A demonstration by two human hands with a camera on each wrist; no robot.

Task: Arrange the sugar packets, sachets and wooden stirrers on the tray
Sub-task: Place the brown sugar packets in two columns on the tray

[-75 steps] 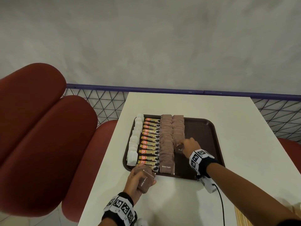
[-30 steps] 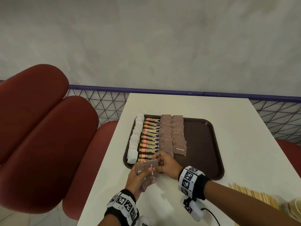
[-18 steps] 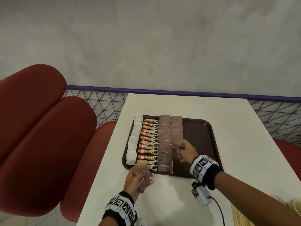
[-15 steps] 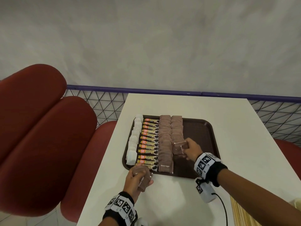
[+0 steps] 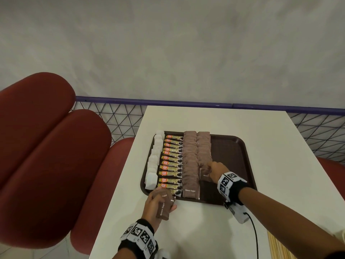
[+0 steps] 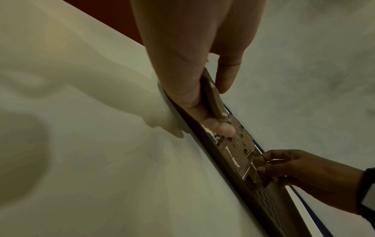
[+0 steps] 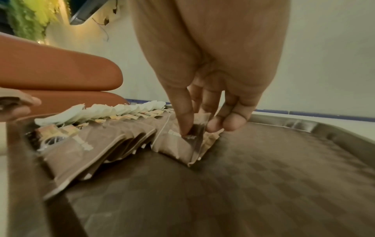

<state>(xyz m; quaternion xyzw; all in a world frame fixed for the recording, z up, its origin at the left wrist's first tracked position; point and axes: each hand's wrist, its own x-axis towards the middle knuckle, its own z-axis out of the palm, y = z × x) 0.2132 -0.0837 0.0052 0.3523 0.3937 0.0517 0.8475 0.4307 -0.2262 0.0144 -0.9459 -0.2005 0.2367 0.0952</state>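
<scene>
A dark brown tray on the white table holds a column of white packets, a column of coffee granule sachets and two columns of brown sugar packets. My right hand pinches one brown sugar packet at the near end of the shorter right column, its lower edge on the tray. My left hand grips a small stack of brown sugar packets just off the tray's near left corner. Wooden stirrers lie at the table's near right edge.
Red padded seats stand to the left of the table. A purple rail with wire mesh runs behind it. The tray's right half is bare. A cable hangs from my right wrist over the table.
My right hand took a brown sugar packet from the left hand's stack, carried it over the tray and set it down at the near end of the right brown column. The left hand stayed put.
</scene>
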